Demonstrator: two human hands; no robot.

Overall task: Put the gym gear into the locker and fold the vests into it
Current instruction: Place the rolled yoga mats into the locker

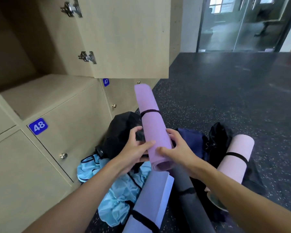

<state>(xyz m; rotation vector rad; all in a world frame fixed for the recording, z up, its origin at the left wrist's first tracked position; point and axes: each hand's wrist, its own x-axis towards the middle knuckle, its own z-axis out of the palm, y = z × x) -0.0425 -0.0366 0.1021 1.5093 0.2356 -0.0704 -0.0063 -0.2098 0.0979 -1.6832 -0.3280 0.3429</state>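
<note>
A rolled purple yoga mat with a black strap is held up off the floor, its far end pointing away toward the lockers. My left hand grips its near end from the left and my right hand grips it from the right. The open locker is at upper left, its door swung out above the mat. On the floor below lie a light blue vest, a lavender rolled mat, a dark grey rolled mat and a pink rolled mat.
A black bag leans against the shut locker 48. Navy cloth and another black bag lie to the right. Dark speckled gym floor stretches toward glass doors at the back.
</note>
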